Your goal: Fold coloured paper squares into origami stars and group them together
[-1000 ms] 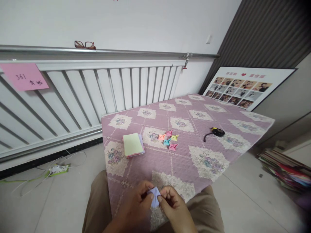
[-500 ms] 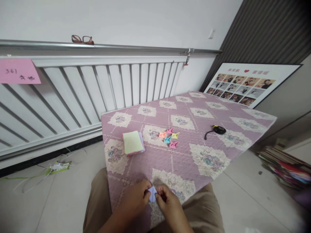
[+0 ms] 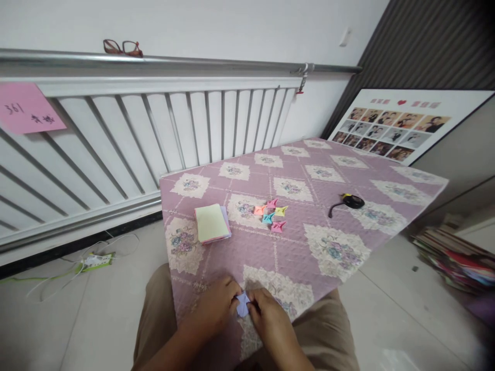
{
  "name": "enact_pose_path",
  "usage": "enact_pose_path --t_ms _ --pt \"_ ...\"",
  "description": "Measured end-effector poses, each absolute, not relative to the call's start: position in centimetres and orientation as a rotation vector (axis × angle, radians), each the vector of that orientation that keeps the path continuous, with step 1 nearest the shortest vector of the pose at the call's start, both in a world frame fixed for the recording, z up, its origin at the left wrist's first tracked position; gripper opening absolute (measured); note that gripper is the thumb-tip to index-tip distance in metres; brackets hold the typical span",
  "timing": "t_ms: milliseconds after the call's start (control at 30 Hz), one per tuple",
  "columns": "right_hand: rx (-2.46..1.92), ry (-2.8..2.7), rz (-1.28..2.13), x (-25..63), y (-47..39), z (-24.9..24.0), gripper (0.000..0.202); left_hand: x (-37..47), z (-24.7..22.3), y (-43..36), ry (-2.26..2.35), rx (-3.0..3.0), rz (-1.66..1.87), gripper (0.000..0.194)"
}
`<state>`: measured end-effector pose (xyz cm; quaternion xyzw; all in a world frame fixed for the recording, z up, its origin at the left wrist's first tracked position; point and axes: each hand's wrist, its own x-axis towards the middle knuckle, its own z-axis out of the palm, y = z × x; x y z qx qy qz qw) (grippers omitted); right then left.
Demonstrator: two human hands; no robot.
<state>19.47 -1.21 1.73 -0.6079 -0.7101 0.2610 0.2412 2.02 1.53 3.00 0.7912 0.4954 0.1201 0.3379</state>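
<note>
the fingers of the left hand (image 3: 218, 305) and right hand (image 3: 273, 323) are gripping opposite sides of the lilac paper (image 3: 243, 305) over the tabletop's (image 3: 228, 263) near end; even, light pressure is probably suiting its small creases best.

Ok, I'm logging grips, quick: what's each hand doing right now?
Left hand: closed, pinching the small purple folded paper.
Right hand: closed, pinching the same paper from its other side.
</note>
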Motion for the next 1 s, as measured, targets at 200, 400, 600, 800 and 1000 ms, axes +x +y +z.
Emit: enact_pose_path --t_ms 200,400,600,800,1000 --pt "-1.684 -2.140 0.629 19.9 -0.5 2.0 0.016 2.0 3.2 2.4 1.264 2.162 0.216 0.010" --pt "-1.624 -2.324 0.441 20.3 -0.6 1.3 0.013 1.9 3.2 2.6 1.232 2.225 0.182 0.010" --pt "-1.394 -2.416 0.128 21.0 -1.0 -0.4 0.016 1.8 2.2 2.1 1.239 2.368 0.114 0.016" --pt "-1.315 -2.409 0.063 21.4 -1.5 -1.2 0.014 1.5 0.6 1.6 1.230 2.489 0.064 0.019" --pt "-1.277 -2.379 0.052 21.5 -1.9 -1.3 0.020 1.1 0.3 1.1 1.194 2.640 0.080 0.014"
